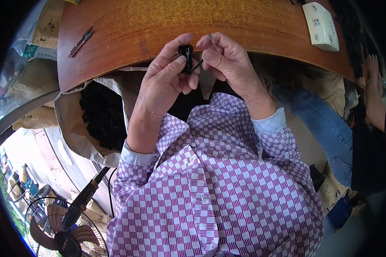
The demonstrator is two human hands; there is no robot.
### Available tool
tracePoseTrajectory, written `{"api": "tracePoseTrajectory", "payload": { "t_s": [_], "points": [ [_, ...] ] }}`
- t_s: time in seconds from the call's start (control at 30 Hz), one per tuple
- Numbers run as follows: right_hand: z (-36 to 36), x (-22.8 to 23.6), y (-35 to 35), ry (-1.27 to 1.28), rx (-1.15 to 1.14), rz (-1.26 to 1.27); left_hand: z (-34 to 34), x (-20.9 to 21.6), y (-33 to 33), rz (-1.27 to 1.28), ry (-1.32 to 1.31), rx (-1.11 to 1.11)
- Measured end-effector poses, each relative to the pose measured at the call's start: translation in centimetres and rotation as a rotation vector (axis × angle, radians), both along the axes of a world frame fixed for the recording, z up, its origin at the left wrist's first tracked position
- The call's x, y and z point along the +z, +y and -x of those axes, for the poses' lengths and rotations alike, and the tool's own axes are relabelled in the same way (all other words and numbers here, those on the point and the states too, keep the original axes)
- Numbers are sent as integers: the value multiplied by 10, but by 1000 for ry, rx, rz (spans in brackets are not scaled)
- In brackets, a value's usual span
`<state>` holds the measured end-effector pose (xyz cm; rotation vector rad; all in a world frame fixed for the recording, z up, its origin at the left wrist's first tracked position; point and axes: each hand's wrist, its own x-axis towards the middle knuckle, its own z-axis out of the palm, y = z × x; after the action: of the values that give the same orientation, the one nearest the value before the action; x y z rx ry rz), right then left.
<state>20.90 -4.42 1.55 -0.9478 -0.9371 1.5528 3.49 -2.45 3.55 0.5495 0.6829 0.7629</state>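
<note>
Left hand pinching small black part between thumb and forefinger, at table edge. Right hand closed narrow on thin dark pin touching part; pin tip hidden. Left: open sack of black pieces, contents indistinct. Far: snips, white box.

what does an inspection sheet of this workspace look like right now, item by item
surface: brown wooden table, worn, curved by the lens
job's things: small black part pinched in left hand; thin black wire at right hand
clutter: thread snips at the table's left; white box at its right
grippers: both hands closed around the part at the table edge
cables: black cord near the fan
surroundings: open sack of black pieces, floor fan, another person's jeans
</note>
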Motion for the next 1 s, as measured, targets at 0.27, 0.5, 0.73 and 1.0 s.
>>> {"api": "tracePoseTrajectory", "payload": {
  "t_s": [0.27, 0.5, 0.73, 1.0],
  "points": [
    [-17, -4, 1, 108, 269, 106, -5, -2, -7, -93, -31, -145],
    [-13, -12, 0, 65, 273, 107, -4, -5, -12, -74, -100, -122],
    [1, -10, 6, -376, 167, -157, 7, -10, -9, -468, 243, -132],
    [32, -7, 5, -662, -69, -290, 2, -27, -18, -703, 617, 121]
  ]
}}
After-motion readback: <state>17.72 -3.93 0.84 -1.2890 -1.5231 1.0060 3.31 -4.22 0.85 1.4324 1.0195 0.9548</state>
